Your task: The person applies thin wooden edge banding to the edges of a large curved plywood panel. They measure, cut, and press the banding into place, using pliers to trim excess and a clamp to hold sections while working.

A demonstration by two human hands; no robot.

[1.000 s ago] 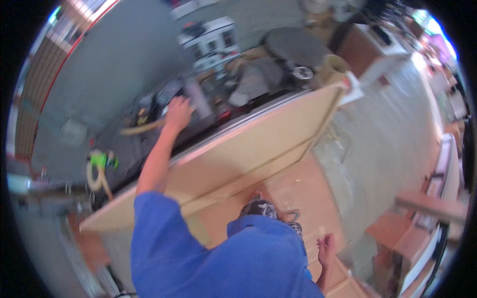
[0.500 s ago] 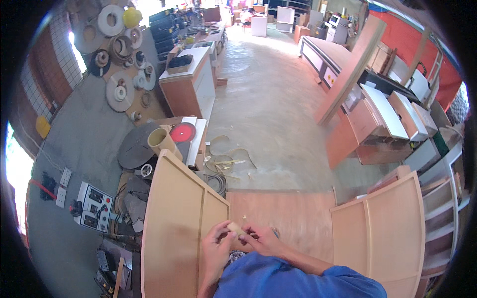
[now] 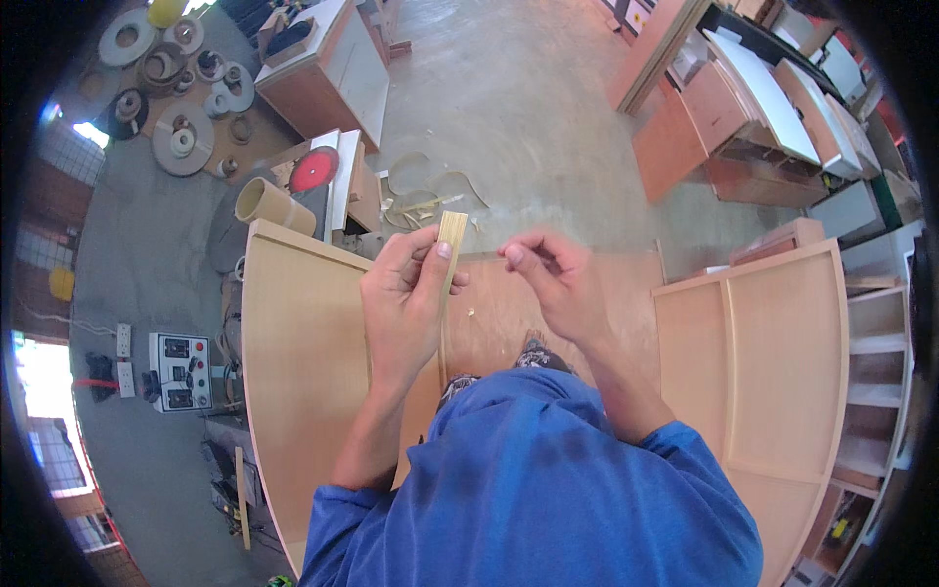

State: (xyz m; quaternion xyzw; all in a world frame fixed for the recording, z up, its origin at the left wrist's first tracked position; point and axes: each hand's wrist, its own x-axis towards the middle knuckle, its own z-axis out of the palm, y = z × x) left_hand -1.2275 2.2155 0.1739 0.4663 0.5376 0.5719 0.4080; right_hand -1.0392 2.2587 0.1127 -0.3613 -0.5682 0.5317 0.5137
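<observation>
Yellowish-tan in colour, a flat strip [image 3: 454, 229] stands nearly upright in the head view, pinched in our left hand [image 3: 404, 289]. We press the thumb against its face and keep the fingers bent behind it, with the finely lined upper end showing above the thumb. Our right hand [image 3: 561, 281] hangs just to the right, apart from the strip, its fingers loosely curled and the thumb near the index finger; it is slightly blurred, and we cannot tell whether anything sits between the tips. Below our hands a reddish-brown board [image 3: 618, 311] lies between a pale left panel [image 3: 303, 328] and a pale right panel [image 3: 785, 342]. Beyond the left panel we see a tan tube [image 3: 279, 206] near a red disc [image 3: 314, 171].
</observation>
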